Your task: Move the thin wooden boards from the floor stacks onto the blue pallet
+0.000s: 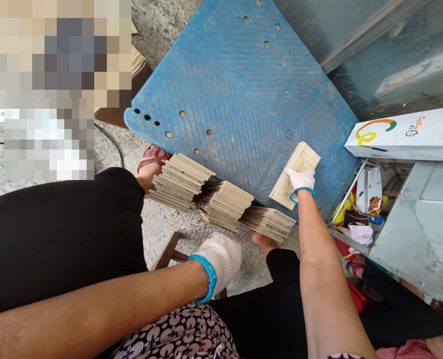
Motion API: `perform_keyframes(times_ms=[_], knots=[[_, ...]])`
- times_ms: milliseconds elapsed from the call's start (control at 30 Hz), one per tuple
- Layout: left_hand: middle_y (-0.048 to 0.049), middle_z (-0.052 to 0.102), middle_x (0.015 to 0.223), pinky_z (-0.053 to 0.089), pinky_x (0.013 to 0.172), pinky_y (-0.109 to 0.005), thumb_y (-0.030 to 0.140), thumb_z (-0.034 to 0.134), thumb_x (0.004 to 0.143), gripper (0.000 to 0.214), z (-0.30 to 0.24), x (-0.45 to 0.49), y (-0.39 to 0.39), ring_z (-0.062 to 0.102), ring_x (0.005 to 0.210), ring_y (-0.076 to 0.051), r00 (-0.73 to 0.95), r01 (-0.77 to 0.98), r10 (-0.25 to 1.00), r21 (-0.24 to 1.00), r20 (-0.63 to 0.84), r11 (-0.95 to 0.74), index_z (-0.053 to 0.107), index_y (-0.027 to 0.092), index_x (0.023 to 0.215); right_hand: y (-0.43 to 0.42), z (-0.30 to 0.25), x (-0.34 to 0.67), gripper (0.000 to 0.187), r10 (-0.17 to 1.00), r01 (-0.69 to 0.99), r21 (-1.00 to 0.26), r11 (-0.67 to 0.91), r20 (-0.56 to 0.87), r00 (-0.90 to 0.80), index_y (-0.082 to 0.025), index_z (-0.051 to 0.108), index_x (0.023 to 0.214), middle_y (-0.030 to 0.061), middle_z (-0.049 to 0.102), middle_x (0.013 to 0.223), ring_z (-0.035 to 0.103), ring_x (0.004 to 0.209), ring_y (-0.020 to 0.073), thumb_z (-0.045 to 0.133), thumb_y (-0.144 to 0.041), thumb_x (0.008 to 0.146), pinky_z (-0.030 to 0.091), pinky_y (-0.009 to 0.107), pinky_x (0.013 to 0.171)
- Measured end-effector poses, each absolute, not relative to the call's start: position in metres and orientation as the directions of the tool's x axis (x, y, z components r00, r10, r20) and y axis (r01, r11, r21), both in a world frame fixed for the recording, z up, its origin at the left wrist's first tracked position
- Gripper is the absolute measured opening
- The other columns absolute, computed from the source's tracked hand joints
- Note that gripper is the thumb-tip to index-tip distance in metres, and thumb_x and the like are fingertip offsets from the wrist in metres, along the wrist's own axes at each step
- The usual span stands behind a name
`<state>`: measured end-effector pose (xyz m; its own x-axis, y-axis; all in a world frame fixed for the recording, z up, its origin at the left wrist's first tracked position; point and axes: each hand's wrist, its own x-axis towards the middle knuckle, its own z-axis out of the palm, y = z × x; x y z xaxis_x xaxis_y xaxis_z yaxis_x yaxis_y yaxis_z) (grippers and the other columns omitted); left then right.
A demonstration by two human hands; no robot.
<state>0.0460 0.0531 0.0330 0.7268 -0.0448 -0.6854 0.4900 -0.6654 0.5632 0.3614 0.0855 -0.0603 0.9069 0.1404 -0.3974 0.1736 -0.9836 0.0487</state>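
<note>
My right hand, in a white knit glove with a blue cuff, is closed on a small stack of thin pale boards on the blue plastic surface. The boards carry faint dark marks. My left hand, gloved the same way, hangs curled above the floor between my knees. Its fingers point down and away, so anything inside them is hidden. Just beyond it, along the blue edge, stand three bundles of thin boards, the left bundle, the middle bundle and the right bundle, their narrow edges facing up.
A ridged blue plastic platform with several holes fills the middle. A white paper bag leans at the right, above a metal cabinet with an open compartment of odds and ends. Part of a wooden stool shows below. Another person's dark-clad leg is at lower right.
</note>
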Motion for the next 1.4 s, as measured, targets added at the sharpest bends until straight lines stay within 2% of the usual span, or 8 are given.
perform_keyframes(times_ms=[167, 300, 400, 667, 800, 967, 1267, 1400], knots=[[-0.0166, 0.064, 0.085, 0.046, 0.069, -0.043, 0.011, 0.076, 0.057, 0.038, 0.05, 0.056, 0.065, 0.063, 0.077, -0.032, 0.721, 0.376, -0.132, 0.545, -0.68, -0.749, 0.068, 0.007, 0.094, 0.086, -0.061, 0.361, 0.109, 0.124, 0.169, 0.076, -0.983, -0.404, 0.906, -0.009, 0.034, 0.136, 0.0263, 0.05, 0.129, 0.055, 0.115, 0.0331, 0.077, -0.061, 0.051, 0.047, 0.041, 0.095], [-0.0169, 0.064, 0.087, 0.048, 0.064, -0.044, 0.011, 0.071, 0.065, 0.027, 0.058, 0.062, 0.071, 0.064, 0.077, -0.034, 0.698, 0.312, -0.199, 0.542, -0.688, -0.78, 0.07, 0.009, 0.091, 0.086, -0.061, 0.361, 0.108, 0.142, 0.176, 0.05, -0.983, -0.399, 0.906, -0.008, 0.035, 0.135, 0.0264, 0.051, 0.127, 0.055, 0.114, 0.0341, 0.078, -0.061, 0.051, 0.048, 0.043, 0.093], [-0.0155, 0.064, 0.089, 0.049, 0.065, -0.044, 0.009, 0.071, 0.065, 0.027, 0.06, 0.062, 0.073, 0.064, 0.078, -0.034, 0.69, 0.301, -0.215, 0.545, -0.691, -0.782, 0.07, 0.01, 0.092, 0.085, -0.061, 0.362, 0.105, 0.156, 0.173, 0.009, -0.985, -0.391, 0.907, -0.011, 0.037, 0.134, 0.0247, 0.052, 0.126, 0.054, 0.115, 0.0337, 0.078, -0.06, 0.05, 0.047, 0.043, 0.094], [-0.0162, 0.065, 0.086, 0.049, 0.063, -0.044, 0.005, 0.073, 0.059, 0.026, 0.055, 0.061, 0.068, 0.063, 0.077, -0.034, 0.707, 0.318, -0.183, 0.538, -0.684, -0.781, 0.07, 0.009, 0.085, 0.086, -0.06, 0.363, 0.11, 0.155, 0.175, 0.012, -0.985, -0.409, 0.899, -0.006, 0.035, 0.136, 0.0272, 0.051, 0.126, 0.055, 0.113, 0.0349, 0.078, -0.06, 0.051, 0.048, 0.044, 0.093], [-0.0156, 0.065, 0.087, 0.049, 0.064, -0.044, 0.006, 0.074, 0.059, 0.029, 0.054, 0.063, 0.069, 0.064, 0.077, -0.034, 0.688, 0.327, -0.199, 0.543, -0.698, -0.774, 0.069, 0.009, 0.088, 0.087, -0.059, 0.363, 0.11, 0.153, 0.165, -0.005, -0.986, -0.405, 0.902, -0.007, 0.035, 0.136, 0.0268, 0.05, 0.128, 0.054, 0.116, 0.0353, 0.079, -0.058, 0.05, 0.047, 0.046, 0.096], [-0.0168, 0.065, 0.088, 0.049, 0.064, -0.043, 0.007, 0.069, 0.066, 0.027, 0.059, 0.063, 0.074, 0.064, 0.077, -0.034, 0.691, 0.308, -0.204, 0.537, -0.694, -0.785, 0.069, 0.008, 0.092, 0.087, -0.057, 0.362, 0.107, 0.153, 0.17, 0.003, -0.986, -0.411, 0.899, -0.009, 0.035, 0.137, 0.0242, 0.051, 0.128, 0.053, 0.117, 0.0335, 0.078, -0.059, 0.052, 0.045, 0.044, 0.098], [-0.0162, 0.063, 0.087, 0.047, 0.064, -0.042, 0.009, 0.075, 0.057, 0.038, 0.057, 0.062, 0.072, 0.063, 0.077, -0.034, 0.69, 0.341, -0.189, 0.544, -0.699, -0.767, 0.068, 0.007, 0.094, 0.085, -0.059, 0.364, 0.109, 0.186, 0.203, -0.002, -0.979, -0.407, 0.894, -0.011, 0.035, 0.138, 0.023, 0.051, 0.127, 0.054, 0.115, 0.0333, 0.077, -0.062, 0.051, 0.046, 0.043, 0.096], [-0.016, 0.063, 0.087, 0.046, 0.064, -0.041, 0.01, 0.075, 0.057, 0.037, 0.059, 0.063, 0.073, 0.063, 0.077, -0.033, 0.68, 0.333, -0.201, 0.541, -0.705, -0.772, 0.068, 0.006, 0.094, 0.083, -0.06, 0.364, 0.107, 0.197, 0.213, -0.008, -0.977, -0.415, 0.888, -0.009, 0.036, 0.137, 0.0229, 0.051, 0.127, 0.054, 0.116, 0.033, 0.077, -0.061, 0.052, 0.046, 0.043, 0.096]])
